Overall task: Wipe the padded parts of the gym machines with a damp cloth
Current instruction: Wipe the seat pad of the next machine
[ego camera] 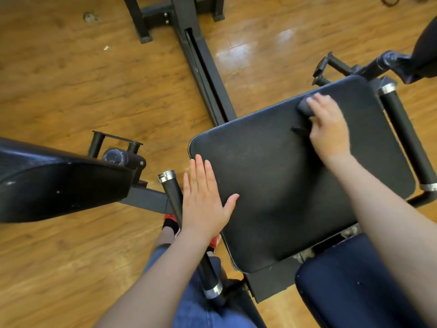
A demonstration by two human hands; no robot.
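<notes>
A black padded seat of a gym machine fills the middle right. My right hand presses a dark grey cloth onto the seat's far part, fingers curled over it. The cloth is mostly hidden under the hand. With straight fingers, my left hand lies flat on the seat's left edge. A dark blue back pad sits at the lower right. Another black pad juts in from the left.
Black handle bars with chrome ends flank the seat, one on the left and another on the right. A black steel frame rail runs up the wooden floor. My jeans and a red shoe show below.
</notes>
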